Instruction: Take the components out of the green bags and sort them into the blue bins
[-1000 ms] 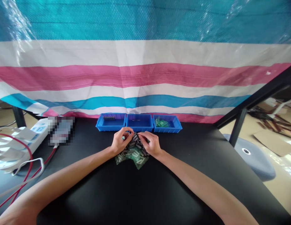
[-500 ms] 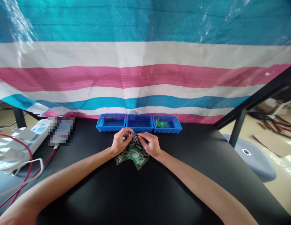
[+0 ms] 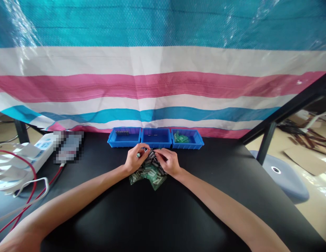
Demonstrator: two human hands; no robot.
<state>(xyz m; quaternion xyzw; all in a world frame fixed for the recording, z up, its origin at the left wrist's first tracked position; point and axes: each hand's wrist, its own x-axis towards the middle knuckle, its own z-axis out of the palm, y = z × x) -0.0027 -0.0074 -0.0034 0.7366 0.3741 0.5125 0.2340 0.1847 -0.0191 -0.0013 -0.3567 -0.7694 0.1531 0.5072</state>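
1. The left hand (image 3: 136,158) and the right hand (image 3: 168,161) are close together on the far part of the pile of small parts (image 3: 149,176). Their fingers are curled and touch the pieces, but I cannot tell if they are clamped on one piece.
2. The pile lies on the black worktop (image 3: 100,213), just near to the three trays. It has dark pieces and green pieces mixed.
3. The three blue trays stand side by side at the far edge. The left tray (image 3: 124,144) has a short row of dark pieces, the middle tray (image 3: 156,145) has a few tiny pieces, and the right tray (image 3: 188,144) has green pieces.
4. On the left of the worktop lies a white power strip (image 3: 39,150) with a red cable (image 3: 28,168).
5. Behind the trays hangs a striped plastic sheet (image 3: 163,84).
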